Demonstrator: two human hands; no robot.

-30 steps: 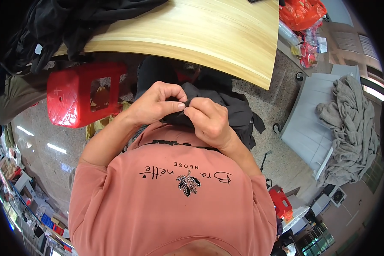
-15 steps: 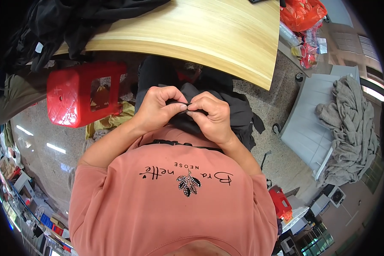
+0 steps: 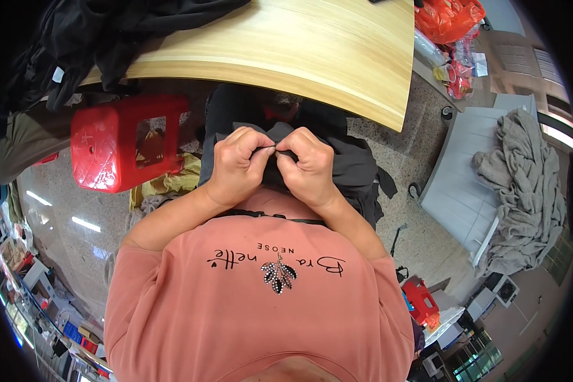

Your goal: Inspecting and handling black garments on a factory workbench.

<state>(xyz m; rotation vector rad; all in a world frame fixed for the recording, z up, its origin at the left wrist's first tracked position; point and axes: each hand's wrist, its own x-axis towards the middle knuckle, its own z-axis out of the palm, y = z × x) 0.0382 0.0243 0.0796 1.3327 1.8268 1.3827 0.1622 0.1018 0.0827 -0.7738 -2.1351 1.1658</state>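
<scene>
Across my lap lies a piece of dark grey cloth (image 3: 350,162), its folds hanging off to the right. My left hand (image 3: 239,159) is closed, with thumb and forefinger pinching a bit of the dark cloth. My right hand (image 3: 307,162) pinches the same cloth just beside it, so the two sets of fingertips nearly touch. Whatever small detail sits between the fingertips is too small to make out. Both hands are above my lap, a little short of the table's near edge.
A wooden table (image 3: 286,51) stands ahead, with a black garment (image 3: 127,32) heaped at its left. Left of my legs is a red plastic stool (image 3: 102,146) beside yellow cloth (image 3: 178,178). A grey cart (image 3: 458,172) at right bears crumpled grey fabric (image 3: 522,184). Red plastic bags (image 3: 449,19) lie far right.
Both hands have turned slightly and drawn a little away from my body, knuckles now higher. They still pinch the dark cloth, fingertips together.
</scene>
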